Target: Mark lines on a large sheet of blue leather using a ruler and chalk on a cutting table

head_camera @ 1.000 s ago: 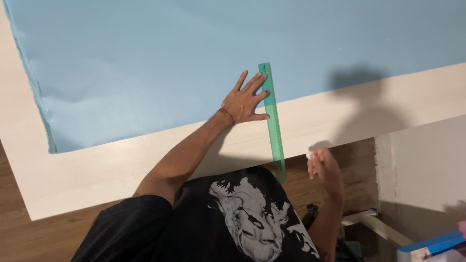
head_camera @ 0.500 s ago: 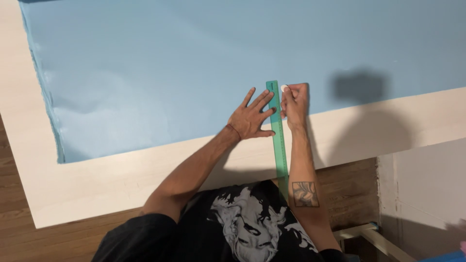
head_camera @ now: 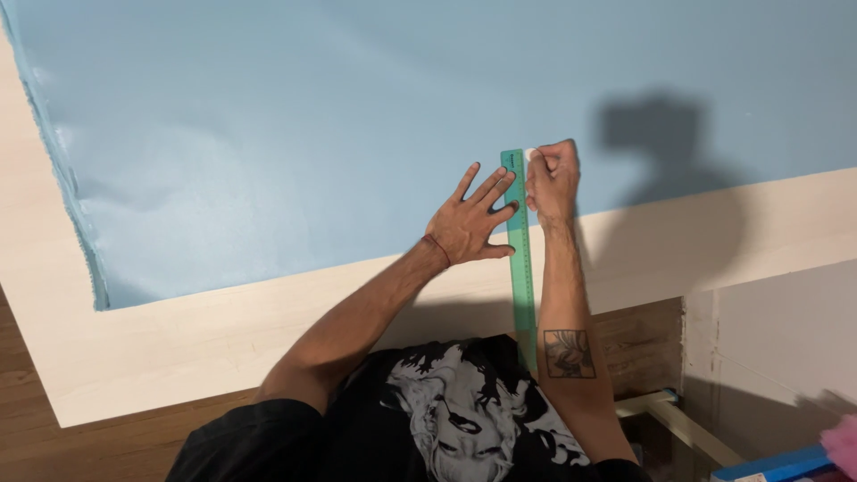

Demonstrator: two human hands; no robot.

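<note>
left hand (head_camera: 469, 223): fingers spread flat, pressing long green plastic ruler (head_camera: 520, 259) on big light-blue cloth sheet (head_camera: 312, 134) | right hand (head_camera: 553, 178): fingers pinched on small white chalk piece (head_camera: 530, 154) beside ruler

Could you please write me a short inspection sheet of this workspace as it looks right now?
Surface: pale wooden table.
Job's things: light blue fabric spread flat; green ruler across its near edge.
Clutter: nothing seen on the table.
Hands: left hand flat, pressing the ruler; right hand pinching a small white marker at the ruler's far end.
Cables: nothing seen.
Surroundings: wooden floor; blue box lower right.
</note>
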